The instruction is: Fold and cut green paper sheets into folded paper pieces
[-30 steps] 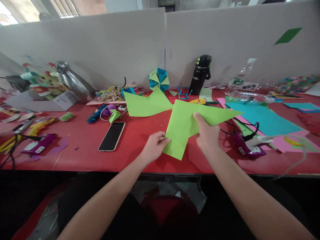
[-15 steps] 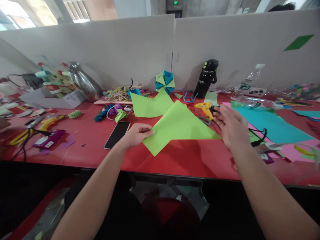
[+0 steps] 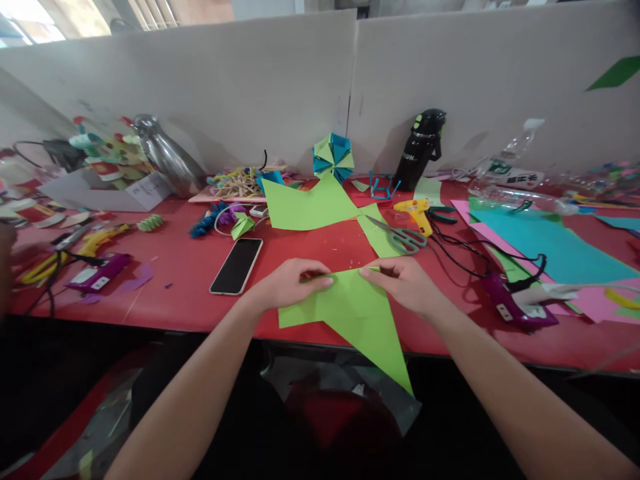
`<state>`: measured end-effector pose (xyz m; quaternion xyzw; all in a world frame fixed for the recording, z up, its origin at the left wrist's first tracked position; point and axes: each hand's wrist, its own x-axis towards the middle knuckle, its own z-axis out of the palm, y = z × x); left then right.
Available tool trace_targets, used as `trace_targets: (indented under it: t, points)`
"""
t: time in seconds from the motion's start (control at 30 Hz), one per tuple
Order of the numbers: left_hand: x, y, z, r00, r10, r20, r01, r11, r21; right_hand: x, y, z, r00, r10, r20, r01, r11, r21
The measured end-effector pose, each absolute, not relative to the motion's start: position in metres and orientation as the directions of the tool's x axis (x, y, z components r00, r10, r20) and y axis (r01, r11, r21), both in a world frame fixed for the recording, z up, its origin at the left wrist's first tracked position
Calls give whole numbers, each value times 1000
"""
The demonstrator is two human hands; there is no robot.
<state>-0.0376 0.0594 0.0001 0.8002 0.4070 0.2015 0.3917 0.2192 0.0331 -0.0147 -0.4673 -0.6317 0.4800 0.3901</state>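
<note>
Head view, paper: a light green, pointy paper sheet [image 3: 353, 303] lies between the hands, low over the red table [image 3: 170, 267].
Left hand [image 3: 293, 285]: thumb and fingers pinch its top edge, no gap.
Right hand [image 3: 407, 283]: pinches the same edge, also closed tight.
Long corner: points to five o'clock from the fingers, past the table's front; the right hand is nearer its tip.
Scissors: grey-handled metal scissors [image 3: 394, 231], about one o'clock from the right fingertips.
</note>
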Motion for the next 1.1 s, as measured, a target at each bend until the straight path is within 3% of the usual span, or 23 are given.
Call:
trace_targets:
  t: [0.13, 0.3, 0.5, 0.7, 1.1]
  points:
    - [-15, 46, -3, 568, 819, 80, 453, -392, 801, 204, 25, -16, -304, 950, 78, 238, 155, -959]
    - [-13, 44, -7, 550, 833, 63, 461, -366, 808, 200, 22, -20, -229, 962, 151, 236, 205, -950]
    - [-13, 44, -7, 560, 822, 107, 383, -371, 846, 200, 20, -21, -290, 940, 182, 277, 264, -924]
    - [-15, 47, -4, 559, 829, 17, 384, -277, 881, 203, 20, -16, -283, 934, 218, 313, 305, -900]
    - [-45, 60, 2, 502, 865, -19, 461, -249, 852, 260, 39, -2, 102, 927, 360, 415, 290, -863]
